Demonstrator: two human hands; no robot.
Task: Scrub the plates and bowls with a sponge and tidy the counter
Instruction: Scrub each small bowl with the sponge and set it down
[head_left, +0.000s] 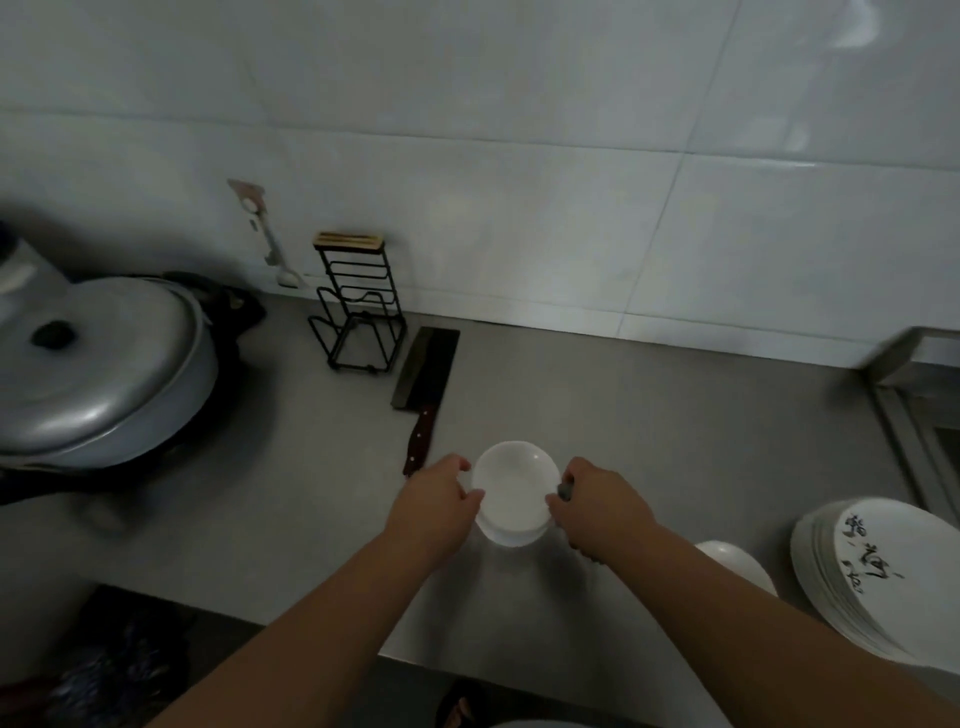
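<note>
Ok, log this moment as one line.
stage: stacking bowls | left hand: on bowls | right hand: on bowls | nearby: cleaver, plates | surface: counter

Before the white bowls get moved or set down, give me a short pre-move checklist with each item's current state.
1. Left hand on the rim of the stacked white bowls: ok.
2. Right hand on the opposite rim: ok; it also pinches something small and dark, identity cannot tell.
3. Bowls resting on or lifted off the counter: cannot tell.
4. Cleaver close to the left hand, handle toward it: not ok.
5. Plate stack clear of the bowls: ok.
</note>
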